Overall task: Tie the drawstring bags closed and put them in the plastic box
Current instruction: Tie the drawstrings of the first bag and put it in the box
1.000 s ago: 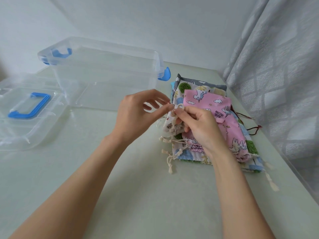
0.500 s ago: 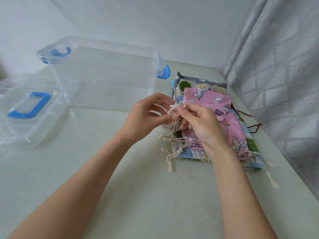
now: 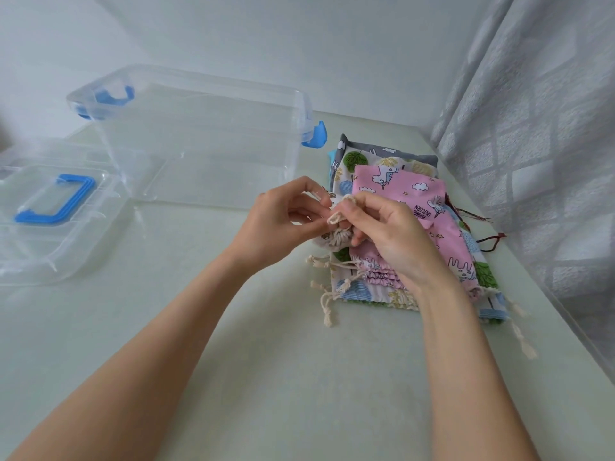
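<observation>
Hands (image 3: 336, 224) meet fingertip to fingertip, apparently pinching a cream drawstring (image 3: 333, 218)

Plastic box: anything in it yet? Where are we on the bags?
Done: nothing banked; the plastic box looks empty, with its lid off beside it. In hand: the left hand and right hand pinch the cream cord above the gathered mouth of a small bag; the knot is still being formed. Left: finish it, box it, then work through the pile of bags, pink unicorn one on top.
</observation>
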A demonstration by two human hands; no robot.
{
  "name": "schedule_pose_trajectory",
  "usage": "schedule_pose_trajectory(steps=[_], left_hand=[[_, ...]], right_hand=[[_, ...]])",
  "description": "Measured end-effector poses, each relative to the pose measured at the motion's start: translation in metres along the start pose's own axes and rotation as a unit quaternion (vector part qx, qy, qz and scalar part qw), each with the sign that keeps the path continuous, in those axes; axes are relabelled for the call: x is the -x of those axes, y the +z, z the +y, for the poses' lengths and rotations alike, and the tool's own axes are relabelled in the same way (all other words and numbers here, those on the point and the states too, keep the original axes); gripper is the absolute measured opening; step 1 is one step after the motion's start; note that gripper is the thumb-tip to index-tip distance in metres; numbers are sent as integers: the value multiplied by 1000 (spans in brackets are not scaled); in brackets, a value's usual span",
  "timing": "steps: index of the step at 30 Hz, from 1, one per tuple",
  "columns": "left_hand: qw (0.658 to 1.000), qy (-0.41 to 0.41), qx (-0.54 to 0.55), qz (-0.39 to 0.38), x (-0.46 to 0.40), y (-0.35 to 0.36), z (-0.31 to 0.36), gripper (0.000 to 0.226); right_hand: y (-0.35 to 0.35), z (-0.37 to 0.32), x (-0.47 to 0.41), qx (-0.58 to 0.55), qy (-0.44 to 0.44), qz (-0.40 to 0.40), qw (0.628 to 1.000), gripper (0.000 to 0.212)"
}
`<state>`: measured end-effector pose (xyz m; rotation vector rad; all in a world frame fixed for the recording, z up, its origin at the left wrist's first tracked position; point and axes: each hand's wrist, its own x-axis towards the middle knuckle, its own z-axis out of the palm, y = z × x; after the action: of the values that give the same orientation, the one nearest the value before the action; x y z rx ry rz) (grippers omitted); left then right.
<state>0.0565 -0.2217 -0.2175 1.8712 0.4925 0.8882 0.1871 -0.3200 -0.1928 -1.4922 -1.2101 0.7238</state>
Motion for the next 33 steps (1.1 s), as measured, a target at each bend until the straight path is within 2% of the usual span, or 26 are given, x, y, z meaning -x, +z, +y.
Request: schedule_pose_trajectory(steps=[4,7,12,14,18,21,23,25,29,33], left_hand=[[1000,4,0,-29,1,0,2,16],[999,-7,11,-34,1,0,4,18],[999,-38,-1,-15,0,-2,4,19],[999,-50,-11,-7,0,-3,2,16],[998,-45,-43,28,-1,-1,0,11],[996,-28,-63,49,-1,1,3,12],[998,-17,-42,54,-1,0,6,13],[999,-10,-6,43,0,-4,8,13],[989,-41,133,-40,1,-8,7,5],[991,-31,115,-63,0,-5,0,18]], right_hand=[[-6,-1,2,-37,8,-27,999,9],[-8,-1,2,-30,-18,-15,999,17],[0,2,1,128,-117,89,981,14],[5,6,0,221,-172,120,953,12],[13,13,-5,403,-257,172,862,7],[18,14,-5,462,-283,211,814,5],[21,13,-5,469,-313,226,795,4],[20,11,-5,449,-341,224,795,5],[8,10,-5,357,-378,214,827,9],[6,12,-7,327,-407,215,825,9]])
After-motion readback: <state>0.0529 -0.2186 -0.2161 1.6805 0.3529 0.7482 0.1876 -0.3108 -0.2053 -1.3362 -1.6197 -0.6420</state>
